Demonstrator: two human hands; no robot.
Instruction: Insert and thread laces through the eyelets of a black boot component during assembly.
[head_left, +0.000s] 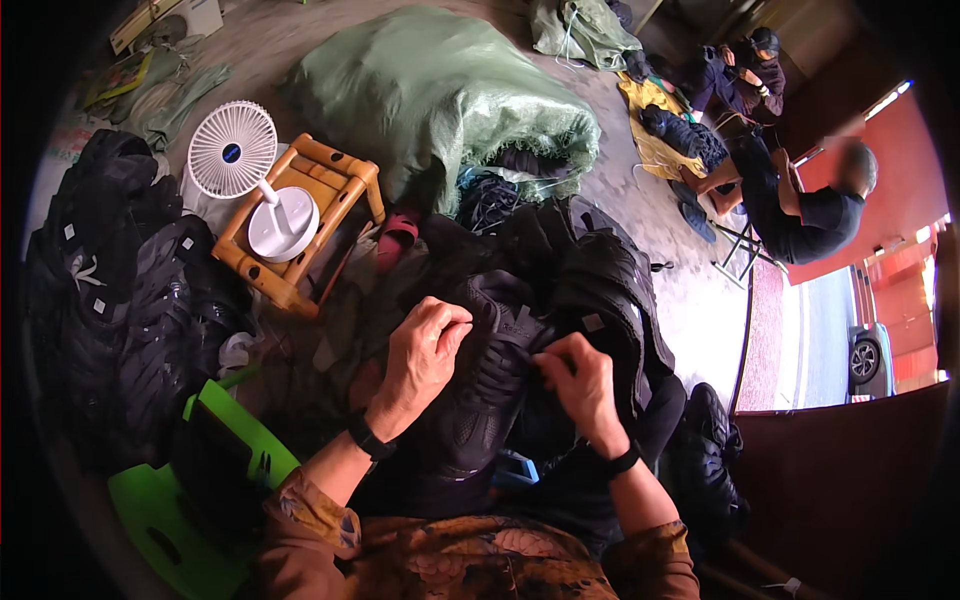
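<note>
A black lace-up shoe (488,385) rests on my lap, toe toward me, with dark laces crossing its front. On its left side my left hand (424,345) is closed in a pinch beside the upper lacing. My right hand (582,378) makes a similar pinch on the shoe's right side, level with the laces. Whatever is between the fingertips of either hand is too dark and thin to make out. More black shoes (605,270) lie heaped just beyond and to the right of it.
At left, a white fan (232,150) stands on a bamboo stool (335,170), near piled black shoes (115,290). A green plastic seat (170,520) is at lower left. Ahead lies a big green sack (400,100). Two people (800,205) sit at far right near a doorway.
</note>
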